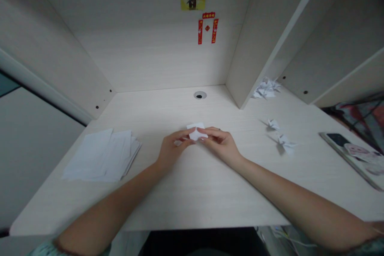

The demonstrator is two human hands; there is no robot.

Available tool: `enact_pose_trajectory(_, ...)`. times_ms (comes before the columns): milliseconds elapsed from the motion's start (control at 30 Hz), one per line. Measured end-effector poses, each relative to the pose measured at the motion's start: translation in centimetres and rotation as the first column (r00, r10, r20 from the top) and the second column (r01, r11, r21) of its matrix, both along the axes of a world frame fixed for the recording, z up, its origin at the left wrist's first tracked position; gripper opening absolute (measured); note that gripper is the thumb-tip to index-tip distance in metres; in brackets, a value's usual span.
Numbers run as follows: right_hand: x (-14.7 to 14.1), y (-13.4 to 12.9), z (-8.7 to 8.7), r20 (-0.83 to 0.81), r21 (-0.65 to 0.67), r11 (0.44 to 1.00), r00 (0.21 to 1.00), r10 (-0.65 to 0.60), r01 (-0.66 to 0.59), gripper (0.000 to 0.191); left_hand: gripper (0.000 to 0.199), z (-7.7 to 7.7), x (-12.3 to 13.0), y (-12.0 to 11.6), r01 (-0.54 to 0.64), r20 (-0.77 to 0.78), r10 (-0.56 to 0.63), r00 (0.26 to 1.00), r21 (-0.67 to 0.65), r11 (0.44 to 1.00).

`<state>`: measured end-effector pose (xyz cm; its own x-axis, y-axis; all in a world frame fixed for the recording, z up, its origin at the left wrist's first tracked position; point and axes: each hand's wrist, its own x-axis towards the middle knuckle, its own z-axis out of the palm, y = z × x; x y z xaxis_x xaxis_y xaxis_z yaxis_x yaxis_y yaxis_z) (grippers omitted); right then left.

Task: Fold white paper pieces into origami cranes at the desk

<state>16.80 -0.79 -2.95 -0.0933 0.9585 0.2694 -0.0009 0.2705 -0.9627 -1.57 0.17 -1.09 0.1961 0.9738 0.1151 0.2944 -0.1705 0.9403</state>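
A small folded piece of white paper (pixel 197 134) is held between my two hands near the middle of the desk. My left hand (pixel 177 144) pinches its left side with thumb and fingers. From the other side, my right hand (pixel 220 141) grips the paper the same way, the thumbs and fingertips of both hands almost meeting at its centre. Part of the paper is covered by the fingers, and its exact fold is too small to make out. Both forearms rest along the pale desk (pixel 192 196).
To the left lies a stack of white paper sheets (pixel 99 156). Two folded paper cranes (pixel 285 142) stand on the right, with a heap of folded white paper (pixel 267 88) behind them by the upright panel (pixel 246 68). A phone in a case (pixel 354 158) lies at the far right.
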Motion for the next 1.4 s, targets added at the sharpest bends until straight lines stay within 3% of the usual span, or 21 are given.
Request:
enact_pose_trajectory(367,0.34,-0.09,0.2,0.013,0.016,1.0,1.0,0.014,-0.014,0.025,0.033,-0.2,0.06,-0.01,0.023,-0.011,-0.022,1.0,0.11,0.994)
enact_pose_trajectory(567,0.33,-0.1,0.29,-0.015,0.003,1.0,1.0,0.008,-0.008,0.025,0.038,0.02,0.18,-0.13,-0.002,-0.04,0.006,0.999,0.114,0.993)
enact_pose_trajectory(800,0.3,-0.25,0.12,-0.017,-0.066,0.997,0.999,-0.048,0.047,0.026,0.032,0.21,0.03,0.04,0.057,0.016,-0.059,0.998,0.098,0.994)
enact_pose_trajectory(1167,0.35,0.01,-0.41,-0.048,0.005,1.0,0.999,0.021,-0.021,0.013,0.022,-0.19,-0.01,0.0,-0.01,0.057,0.006,0.998,0.066,0.998)
enact_pose_trajectory(1400,0.03,-0.34,0.01,-0.095,-0.117,0.993,0.995,-0.04,0.029,0.014,0.014,-0.28,-0.01,-0.05,-0.026,0.065,0.02,0.998,0.093,0.995)
